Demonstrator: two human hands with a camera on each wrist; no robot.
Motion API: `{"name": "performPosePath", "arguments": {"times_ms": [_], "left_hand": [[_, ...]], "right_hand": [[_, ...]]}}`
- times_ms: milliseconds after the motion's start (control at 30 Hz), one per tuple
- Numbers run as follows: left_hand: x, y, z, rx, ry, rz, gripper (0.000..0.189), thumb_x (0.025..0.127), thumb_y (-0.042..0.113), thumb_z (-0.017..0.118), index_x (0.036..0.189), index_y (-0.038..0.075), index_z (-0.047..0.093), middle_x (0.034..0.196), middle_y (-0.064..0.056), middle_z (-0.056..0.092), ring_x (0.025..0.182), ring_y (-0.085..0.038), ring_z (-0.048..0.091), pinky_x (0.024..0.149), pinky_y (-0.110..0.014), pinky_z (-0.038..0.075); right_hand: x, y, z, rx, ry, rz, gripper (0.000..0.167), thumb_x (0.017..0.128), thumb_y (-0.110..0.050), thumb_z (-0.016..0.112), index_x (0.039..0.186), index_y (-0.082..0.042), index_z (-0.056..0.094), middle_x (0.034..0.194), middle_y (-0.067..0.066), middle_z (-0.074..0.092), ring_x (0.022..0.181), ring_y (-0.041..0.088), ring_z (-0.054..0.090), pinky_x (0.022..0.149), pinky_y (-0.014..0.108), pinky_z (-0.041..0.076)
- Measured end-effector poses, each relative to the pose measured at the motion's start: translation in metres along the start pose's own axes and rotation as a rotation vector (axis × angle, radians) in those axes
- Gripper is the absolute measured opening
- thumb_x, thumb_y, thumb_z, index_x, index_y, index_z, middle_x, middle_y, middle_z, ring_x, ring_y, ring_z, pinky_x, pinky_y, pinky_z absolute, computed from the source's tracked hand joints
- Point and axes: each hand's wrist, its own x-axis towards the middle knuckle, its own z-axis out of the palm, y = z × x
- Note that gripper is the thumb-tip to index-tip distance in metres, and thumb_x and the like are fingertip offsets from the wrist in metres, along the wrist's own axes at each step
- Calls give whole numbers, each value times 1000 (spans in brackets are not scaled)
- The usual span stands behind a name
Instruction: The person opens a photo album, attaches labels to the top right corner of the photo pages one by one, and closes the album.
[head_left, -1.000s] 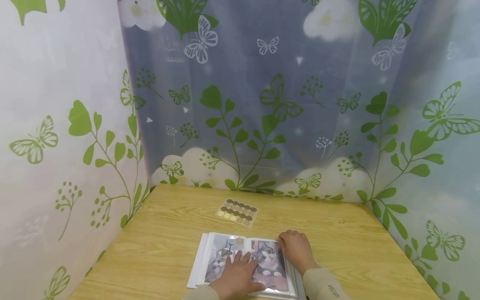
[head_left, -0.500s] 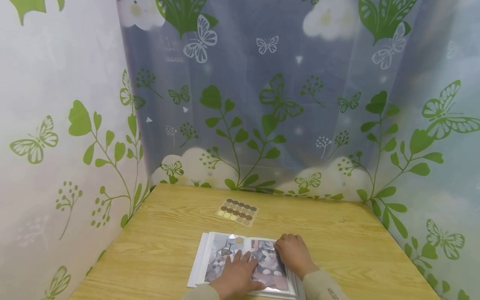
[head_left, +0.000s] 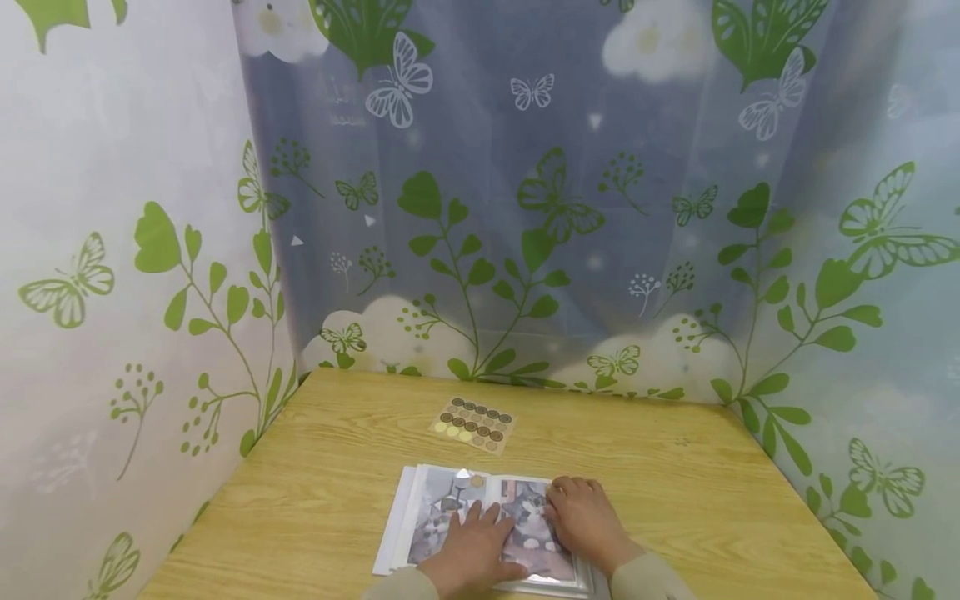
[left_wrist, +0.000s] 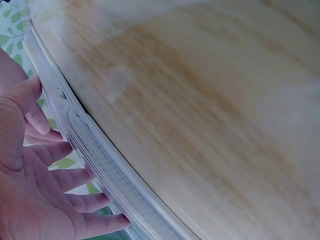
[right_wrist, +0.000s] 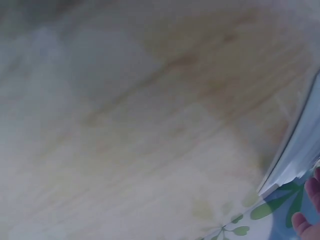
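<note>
An album [head_left: 536, 567] lies spread on the table, its clear sleeves showing cat pictures on both pages. My left hand [head_left: 476, 550] rests across the middle, fingers spread over the inner parts of the two pages. In the left wrist view, the left hand's straight fingers [left_wrist: 82, 202] reach along the album's stack of page edges [left_wrist: 107, 160]. My right hand [head_left: 588, 517] lies on the outer part of the right page, fingertips over the cat picture [head_left: 534, 529]. The right wrist view catches only its fingers [right_wrist: 311, 200] beside the album's edge [right_wrist: 292, 150].
Behind the album, a sheet of round stickers [head_left: 474, 425] in dark brown, tan and pale yellow lies on the wooden table [head_left: 315, 467]. Curtains [head_left: 517, 192] printed with leaves and butterflies stand around the back and sides. A small round sticker [head_left: 477, 481] shows on the left page.
My right hand has slid left and slightly down from the right page's upper outer corner onto its picture. The left hand has stayed in place.
</note>
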Motion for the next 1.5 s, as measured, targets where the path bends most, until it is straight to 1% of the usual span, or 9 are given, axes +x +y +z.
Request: {"name": "performPosePath", "arguments": {"times_ms": [167,367,500,600,767,833,1033,1267,1500], "left_hand": [[0,-1,0,4,-1,1,76,82,63,67,138,13,58,146,-15,49,136,-43,40,107,-66,32],[0,0,-1,11,4,6,75,83,63,67,138,13,58,146,-14,49,136,-43,40,107,-66,31],[0,1,-1,19,-1,7,74,83,62,67,138,13,58,146,-14,50,136,-43,40,107,-66,32],[0,1,0,20,-8,7,75,83,62,67,138,13,57,147,-14,49,136,-43,39,107,-66,31],[1,1,-1,27,-9,5,75,82,63,67,138,13,57,147,-14,49,137,-43,39,107,-66,32],[1,1,-1,29,-6,7,76,82,63,67,138,13,58,147,-14,49,136,-43,40,107,-66,32],[2,0,-1,39,2,18,77,81,63,68,138,12,58,145,-15,51,135,-43,42,105,-66,35],[2,0,0,54,12,17,76,81,63,69,137,12,59,144,-14,52,134,-42,43,104,-65,37],[1,1,-1,73,13,15,76,81,63,69,137,13,59,145,-13,52,134,-42,43,104,-64,37]], "right_hand": [[-5,-5,-4,26,-74,-9,37,99,-32,57,121,-3,66,122,10,63,113,32,59,100,59,42],[-10,-7,-6,139,-140,39,51,102,-38,52,132,3,58,132,17,58,124,37,52,104,65,35],[-11,-9,-7,198,-191,80,59,103,-43,47,137,5,53,139,20,52,130,39,46,109,66,29],[-10,-10,-8,209,-202,98,61,103,-45,45,138,5,52,141,21,51,132,39,45,110,66,27],[-4,-10,-1,195,-161,93,62,103,-47,45,135,5,54,139,22,52,131,39,46,108,66,29],[-1,-12,-1,200,-170,103,64,102,-49,45,135,5,54,140,23,51,131,40,46,108,67,28],[3,-20,-8,210,-244,160,69,101,-52,44,138,7,51,143,25,48,134,42,43,110,68,24],[-1,-24,-8,193,-244,175,72,102,-54,40,140,6,49,147,24,45,137,41,40,111,69,21],[-11,-23,-11,196,-219,150,69,101,-50,45,140,6,50,147,23,45,137,40,41,111,68,21]]}}
